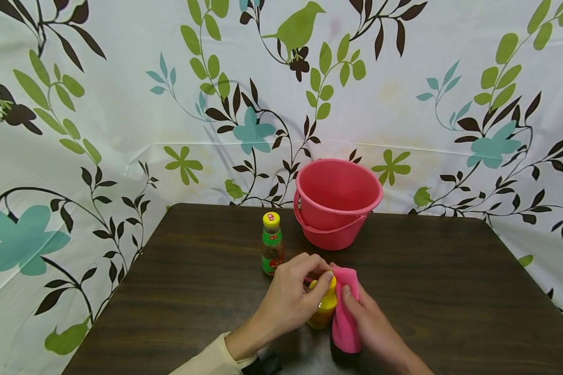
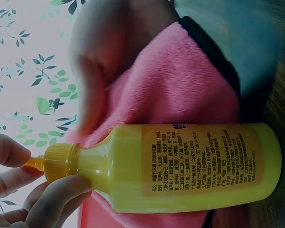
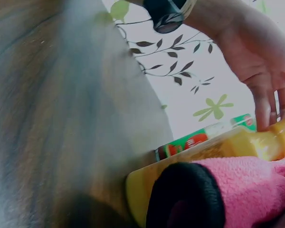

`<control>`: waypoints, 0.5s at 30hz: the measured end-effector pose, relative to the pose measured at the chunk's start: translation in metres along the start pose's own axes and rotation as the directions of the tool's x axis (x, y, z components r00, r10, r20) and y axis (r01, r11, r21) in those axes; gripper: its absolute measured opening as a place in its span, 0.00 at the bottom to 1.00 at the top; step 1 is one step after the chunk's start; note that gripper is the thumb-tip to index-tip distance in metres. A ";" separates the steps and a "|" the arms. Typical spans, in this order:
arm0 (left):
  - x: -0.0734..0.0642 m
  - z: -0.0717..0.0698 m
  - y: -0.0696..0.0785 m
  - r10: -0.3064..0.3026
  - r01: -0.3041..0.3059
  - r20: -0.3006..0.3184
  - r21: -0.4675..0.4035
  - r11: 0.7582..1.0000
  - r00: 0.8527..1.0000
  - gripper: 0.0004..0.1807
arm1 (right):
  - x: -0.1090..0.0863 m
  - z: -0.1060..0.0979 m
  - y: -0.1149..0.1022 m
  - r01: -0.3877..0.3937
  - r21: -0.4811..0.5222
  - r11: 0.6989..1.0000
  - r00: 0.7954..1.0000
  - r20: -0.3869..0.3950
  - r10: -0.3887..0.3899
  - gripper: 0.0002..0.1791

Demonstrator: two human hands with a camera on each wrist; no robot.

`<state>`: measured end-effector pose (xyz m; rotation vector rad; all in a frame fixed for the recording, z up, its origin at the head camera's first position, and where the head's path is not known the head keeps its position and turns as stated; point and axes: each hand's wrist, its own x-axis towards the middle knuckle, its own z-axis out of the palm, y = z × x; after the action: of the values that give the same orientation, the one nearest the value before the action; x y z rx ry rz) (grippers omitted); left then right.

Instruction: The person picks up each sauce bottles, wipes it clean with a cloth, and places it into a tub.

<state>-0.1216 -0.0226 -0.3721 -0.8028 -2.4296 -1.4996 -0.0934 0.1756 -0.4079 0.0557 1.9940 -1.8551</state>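
A yellow squeeze bottle (image 1: pixel 322 315) with a printed label and a pointed nozzle cap (image 2: pixel 61 162) stands upright near the front middle of the table. The fingers of my left hand (image 1: pixel 292 285) pinch it at the nozzle and neck. On the bottle's right side, my right hand (image 1: pixel 369 315) grips a folded pink cloth (image 1: pixel 346 317) with dark edging and holds it against the bottle. In the left wrist view the cloth (image 2: pixel 180 80) lies behind the bottle, covering part of its far side. Most of the right hand's fingers are hidden behind the cloth.
A glass bottle (image 1: pixel 272 244) with a yellow lid and green label stands just behind the left hand. Farther back is a pink bucket (image 1: pixel 333 237), its handle hanging down in front. The dark wooden table (image 1: pixel 192 291) ends at a patterned curtain (image 1: pixel 122 78).
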 end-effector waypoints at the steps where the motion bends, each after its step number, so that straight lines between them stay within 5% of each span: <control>1: 0.000 0.000 0.000 0.004 -0.004 -0.001 -0.004 1.000 1.000 0.02 | -0.001 0.001 -0.003 0.008 0.011 1.000 1.000 -0.009 -0.008 0.35; 15: -0.001 0.002 -0.001 0.090 -0.088 -0.036 0.051 0.995 0.995 0.02 | -0.018 0.005 -0.031 0.165 0.074 0.983 0.983 -0.093 -0.158 0.29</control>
<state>-0.1206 -0.0218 -0.3739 -0.8518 -2.3609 -1.4040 -0.0852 0.1721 -0.3733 -0.0022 2.0336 -2.0689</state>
